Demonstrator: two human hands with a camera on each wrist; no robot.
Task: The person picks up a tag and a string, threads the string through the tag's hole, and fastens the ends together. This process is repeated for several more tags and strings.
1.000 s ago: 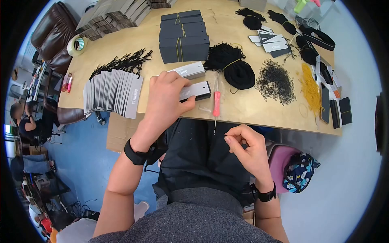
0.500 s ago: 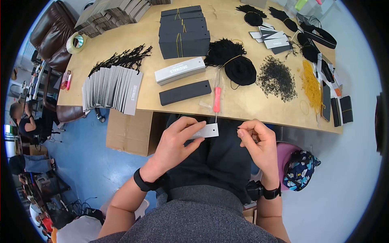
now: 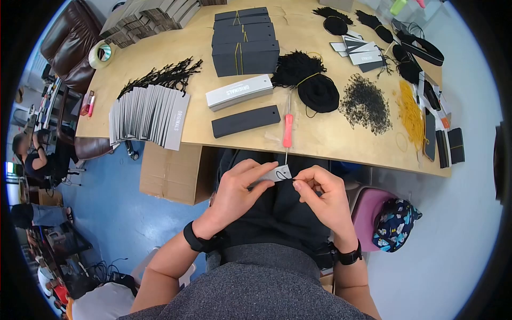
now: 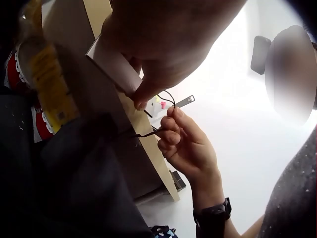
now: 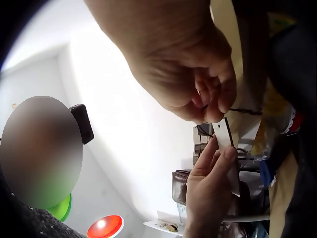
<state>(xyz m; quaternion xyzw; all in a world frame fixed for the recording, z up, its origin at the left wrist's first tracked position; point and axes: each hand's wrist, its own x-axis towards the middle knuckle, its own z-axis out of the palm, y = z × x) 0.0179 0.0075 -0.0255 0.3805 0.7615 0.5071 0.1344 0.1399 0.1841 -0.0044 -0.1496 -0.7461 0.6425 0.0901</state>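
Observation:
My left hand [image 3: 234,186] holds a light grey hang tag [image 3: 271,176] over my lap, thumb on one side and fingers on the other. The tag's holed end points toward my right hand [image 3: 326,197]. Between thumb and forefinger, the right hand pinches a thin black cord. A loop of this cord [image 4: 170,93] lies at the holed end, and its twisted tail [image 4: 148,134] hangs from the right fingers in the left wrist view. In the right wrist view, the pinching fingertips are right at the end of the tag.
At the table edge lies a thin tool with a red handle [image 3: 288,130]. Left of it are a white tag stack [image 3: 239,92] and a black one [image 3: 245,121]. Strung tags [image 3: 146,117] lie fanned further left. A black cord bundle [image 3: 317,96] and yellow bands [image 3: 409,117] lie right.
My left hand has come from the stack on the table down to my lap with a tag. The right hand has brought the cord to the tag's holed end.

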